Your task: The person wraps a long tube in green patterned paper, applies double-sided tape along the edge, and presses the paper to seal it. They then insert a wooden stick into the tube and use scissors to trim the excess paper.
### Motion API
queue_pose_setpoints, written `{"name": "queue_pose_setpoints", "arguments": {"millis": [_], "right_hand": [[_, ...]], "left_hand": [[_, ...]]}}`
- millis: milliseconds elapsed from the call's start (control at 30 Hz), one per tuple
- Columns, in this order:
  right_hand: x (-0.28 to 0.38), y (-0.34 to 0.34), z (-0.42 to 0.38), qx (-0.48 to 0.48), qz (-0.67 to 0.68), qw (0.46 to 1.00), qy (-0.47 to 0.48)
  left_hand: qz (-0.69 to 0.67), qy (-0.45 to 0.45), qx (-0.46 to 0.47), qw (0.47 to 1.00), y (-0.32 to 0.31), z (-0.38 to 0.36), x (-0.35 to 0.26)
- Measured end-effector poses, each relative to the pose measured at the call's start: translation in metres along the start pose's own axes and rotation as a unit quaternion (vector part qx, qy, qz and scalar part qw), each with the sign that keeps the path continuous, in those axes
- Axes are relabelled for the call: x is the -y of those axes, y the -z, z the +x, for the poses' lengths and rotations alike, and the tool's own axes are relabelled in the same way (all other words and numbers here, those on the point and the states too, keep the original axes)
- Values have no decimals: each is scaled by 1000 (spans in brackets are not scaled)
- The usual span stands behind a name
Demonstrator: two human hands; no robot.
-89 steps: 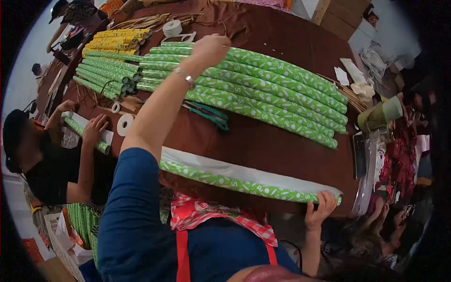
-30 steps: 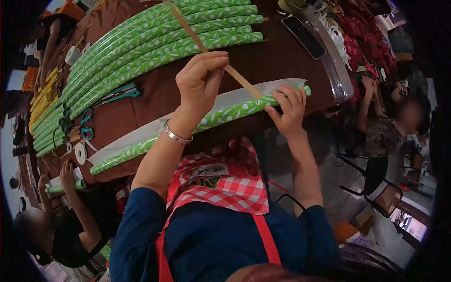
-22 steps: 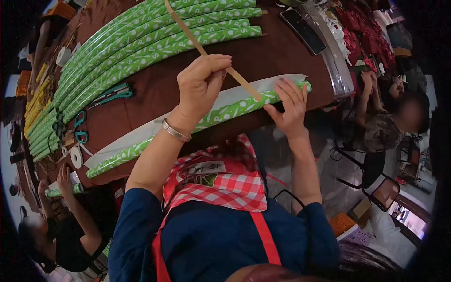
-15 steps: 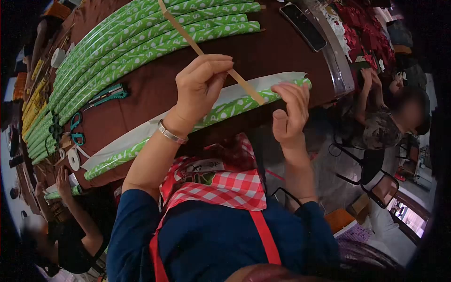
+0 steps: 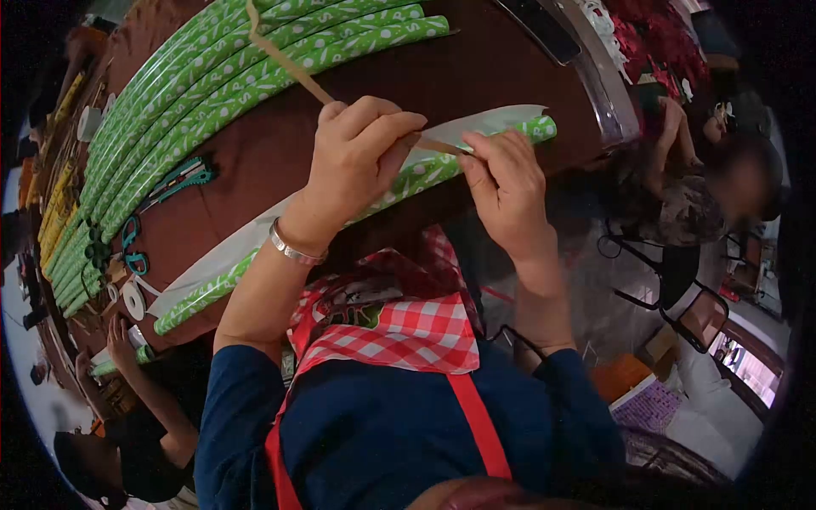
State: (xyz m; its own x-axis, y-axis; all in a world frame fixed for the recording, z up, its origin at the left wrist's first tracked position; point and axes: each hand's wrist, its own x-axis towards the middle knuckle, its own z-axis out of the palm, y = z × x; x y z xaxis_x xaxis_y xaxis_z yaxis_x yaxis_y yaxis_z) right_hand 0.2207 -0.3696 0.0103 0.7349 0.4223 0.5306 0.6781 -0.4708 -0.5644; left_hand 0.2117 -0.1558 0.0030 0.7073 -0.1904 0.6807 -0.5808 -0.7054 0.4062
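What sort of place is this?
Likely a craft or packing workshop: a row of green patterned rolls, a teal cutter on a brown-covered table, and another person at its edge.

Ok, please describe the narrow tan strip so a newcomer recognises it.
On the dark brown table covering, find the green, white-patterned paper roll nearest the red checked apron. Over it, the left hand and right hand hold the narrow tan strip. Unlike the printed green rolls, it is thin and plain.
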Motion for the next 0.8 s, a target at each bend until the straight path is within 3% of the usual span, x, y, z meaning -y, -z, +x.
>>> {"name": "queue_pose_setpoints", "arguments": {"millis": [33,100,300,500,700,800], "right_hand": [[-4,5,-3,1,-33,999,43],[-7,18,-6,29,-76,996,40],[-17,36,-13,-115,-148,966,180],[-2,44,-21,-96,-148,973,150],[-10,43,-21,-117,-132,971,159],[-13,44,-21,-108,-89,983,119]], "left_hand": [[-8,-3,3,1000,1,0,-2],[-4,-2,64,998,5,3,-9],[-5,-45,25,999,0,-1,-3],[-22,-79,-44,996,5,3,-4],[-18,-80,-34,996,5,3,-4],[-14,-74,-13,997,5,5,-6]]}}
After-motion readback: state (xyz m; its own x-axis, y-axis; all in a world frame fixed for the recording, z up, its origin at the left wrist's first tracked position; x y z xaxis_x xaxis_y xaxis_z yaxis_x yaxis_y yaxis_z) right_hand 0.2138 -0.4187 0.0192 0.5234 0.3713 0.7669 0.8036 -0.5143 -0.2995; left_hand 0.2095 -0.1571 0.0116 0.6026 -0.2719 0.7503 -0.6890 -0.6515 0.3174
